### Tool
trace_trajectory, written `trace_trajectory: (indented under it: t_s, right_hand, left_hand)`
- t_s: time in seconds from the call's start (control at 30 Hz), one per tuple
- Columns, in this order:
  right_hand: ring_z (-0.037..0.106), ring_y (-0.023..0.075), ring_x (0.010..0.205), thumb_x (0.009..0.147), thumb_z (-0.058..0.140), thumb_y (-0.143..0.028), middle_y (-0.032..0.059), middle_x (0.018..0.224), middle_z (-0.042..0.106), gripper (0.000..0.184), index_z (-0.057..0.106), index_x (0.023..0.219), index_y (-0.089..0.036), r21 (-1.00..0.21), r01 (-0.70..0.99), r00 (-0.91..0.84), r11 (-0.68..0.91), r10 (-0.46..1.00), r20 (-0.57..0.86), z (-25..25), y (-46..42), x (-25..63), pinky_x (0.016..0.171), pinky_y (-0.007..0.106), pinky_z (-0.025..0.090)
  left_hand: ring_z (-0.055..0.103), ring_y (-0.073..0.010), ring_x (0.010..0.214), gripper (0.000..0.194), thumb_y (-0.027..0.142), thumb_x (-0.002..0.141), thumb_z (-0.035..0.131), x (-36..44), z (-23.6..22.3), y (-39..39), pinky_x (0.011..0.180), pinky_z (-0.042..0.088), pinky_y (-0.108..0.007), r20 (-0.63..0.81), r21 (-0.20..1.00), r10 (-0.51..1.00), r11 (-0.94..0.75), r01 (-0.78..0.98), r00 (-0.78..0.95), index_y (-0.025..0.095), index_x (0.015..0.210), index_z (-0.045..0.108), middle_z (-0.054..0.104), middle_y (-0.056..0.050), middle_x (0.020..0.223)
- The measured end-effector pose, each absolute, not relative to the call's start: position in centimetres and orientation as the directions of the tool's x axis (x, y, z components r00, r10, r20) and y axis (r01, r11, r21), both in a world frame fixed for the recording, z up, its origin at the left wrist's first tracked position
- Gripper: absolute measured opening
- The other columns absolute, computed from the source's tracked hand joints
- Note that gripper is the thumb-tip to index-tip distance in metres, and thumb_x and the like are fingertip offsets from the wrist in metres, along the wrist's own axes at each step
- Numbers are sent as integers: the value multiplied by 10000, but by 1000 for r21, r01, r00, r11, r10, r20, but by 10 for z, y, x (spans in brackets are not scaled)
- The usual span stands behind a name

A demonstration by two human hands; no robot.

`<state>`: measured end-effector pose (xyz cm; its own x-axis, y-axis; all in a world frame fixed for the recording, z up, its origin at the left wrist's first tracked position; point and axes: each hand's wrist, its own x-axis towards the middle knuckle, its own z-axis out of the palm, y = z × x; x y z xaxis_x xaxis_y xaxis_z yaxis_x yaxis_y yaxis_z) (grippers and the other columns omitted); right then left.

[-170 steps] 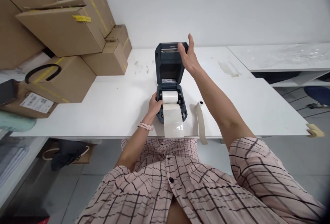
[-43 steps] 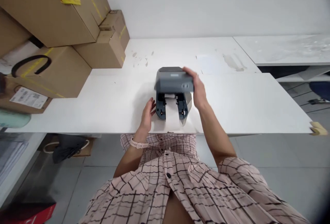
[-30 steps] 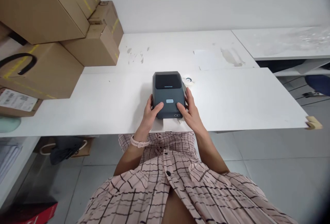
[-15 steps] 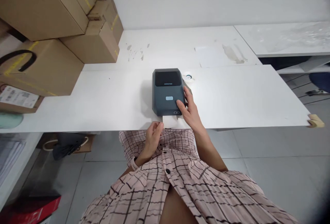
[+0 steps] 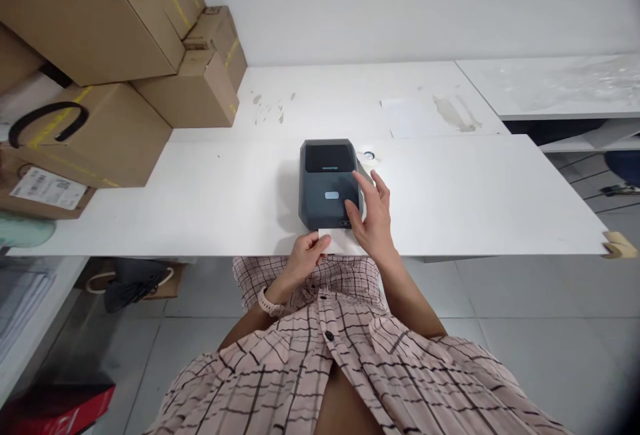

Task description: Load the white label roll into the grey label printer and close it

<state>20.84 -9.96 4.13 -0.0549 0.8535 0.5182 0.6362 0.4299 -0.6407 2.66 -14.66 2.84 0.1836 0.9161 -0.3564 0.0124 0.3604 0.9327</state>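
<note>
A dark blue-grey label printer (image 5: 315, 205) stands on the white table near its front edge. White label paper (image 5: 343, 243) sticks out of its front, over the table edge. My left hand (image 5: 303, 256) pinches the left side of that paper between thumb and fingers. At the printer's right front corner is my right hand (image 5: 375, 221), with fingers apart and nothing held. Its thumb and index finger are over the printer's top; whether they touch it I cannot tell. Behind the right side of the printer lies a white roll (image 5: 369, 155), partly hidden.
Cardboard boxes (image 5: 185, 91) are stacked at the left of the table (image 5: 450, 208). A pale sheet (image 5: 397, 118) lies toward the back. Something tan (image 5: 619, 245) hangs at the right front corner. Below on the left are a dark bag (image 5: 130, 285) and a red box (image 5: 75, 415).
My left hand has moved right, onto the paper. My right hand has loosened from the printer's side, its fingers lifting and spreading. The view has shifted slightly.
</note>
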Motion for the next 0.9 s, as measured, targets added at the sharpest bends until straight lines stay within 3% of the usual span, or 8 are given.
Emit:
trace_trajectory:
  t_s: [0.13, 0.23, 0.3, 0.37, 0.43, 0.53, 0.67, 0.9]
  right_hand:
    - [508, 322, 1485, 1071, 455, -317, 10, 1321, 753, 657, 193, 1661, -439, -440, 696, -265, 568, 772, 577, 51, -104, 201, 1272, 673, 308]
    - [610, 315, 1383, 1065, 491, -303, 16, 1296, 769, 704, 151, 1673, -406, -385, 719, -304, 578, 761, 574, 56, -106, 196, 1284, 657, 277]
    - [671, 315, 1297, 1063, 507, -331, 45, 1252, 781, 636, 258, 1647, -368, -365, 735, -321, 571, 767, 555, 59, -107, 193, 1287, 647, 276]
    - [696, 315, 1257, 1062, 516, -363, 58, 1207, 787, 533, 389, 1580, -352, -368, 732, -339, 573, 776, 533, 60, -107, 193, 1285, 653, 277]
    - [647, 325, 1339, 1055, 536, -399, 68, 1279, 757, 501, 434, 1544, -356, -433, 697, -331, 571, 793, 512, 57, -110, 196, 1278, 668, 291]
    - [438, 339, 1543, 1035, 559, -474, 90, 1589, 544, 621, 338, 1607, -377, -632, 605, -192, 484, 860, 473, 46, -119, 204, 1243, 655, 388]
    - [407, 338, 1565, 1052, 486, -548, 74, 1719, 369, 660, 254, 1655, -416, -843, 444, -13, 304, 943, 333, 38, -126, 217, 1191, 621, 486]
    - [509, 336, 1498, 1068, 306, -651, 54, 1693, 426, 623, 232, 1653, -450, -826, 377, -42, 420, 898, 438, 87, -77, 236, 1179, 633, 487]
  left_hand:
    - [528, -131, 522, 455, 565, 896, 651, -10, 39, -136, 555, 425, -266, -268, 937, 926, 187, 295, 266, 212, 609, 641, 596, 12, 558]
    - [655, -174, 692, 386, 556, 951, 591, -26, 44, -129, 647, 507, -285, -117, 935, 993, 110, 337, 0, 225, 817, 738, 737, -32, 783]
    - [716, -231, 1026, 388, 572, 975, 566, -23, 45, -126, 843, 571, -331, 14, 945, 989, 35, 325, -146, 251, 1100, 744, 778, -75, 1127]
    - [581, -275, 1390, 522, 586, 994, 543, -12, 44, -124, 1088, 525, -400, 51, 964, 989, -13, 267, -138, 291, 1421, 608, 620, -89, 1515]
    - [389, -293, 1569, 671, 605, 1004, 520, 2, 41, -125, 1228, 431, -438, 7, 984, 999, 2, 177, -53, 330, 1605, 402, 369, -58, 1725]
    - [240, -305, 1639, 770, 634, 1006, 490, 18, 37, -129, 1284, 378, -439, -36, 995, 999, 37, 90, -12, 367, 1678, 224, 184, -9, 1794]
    - [245, -304, 1638, 765, 636, 1013, 470, 23, 36, -129, 1299, 361, -429, 38, 998, 998, -35, 53, -45, 360, 1682, 221, 241, -16, 1779]
    - [407, -275, 1563, 642, 659, 1026, 418, 11, 83, -72, 1318, 314, -447, 270, 960, 958, -260, 104, -100, 314, 1562, 501, 513, -35, 1630]
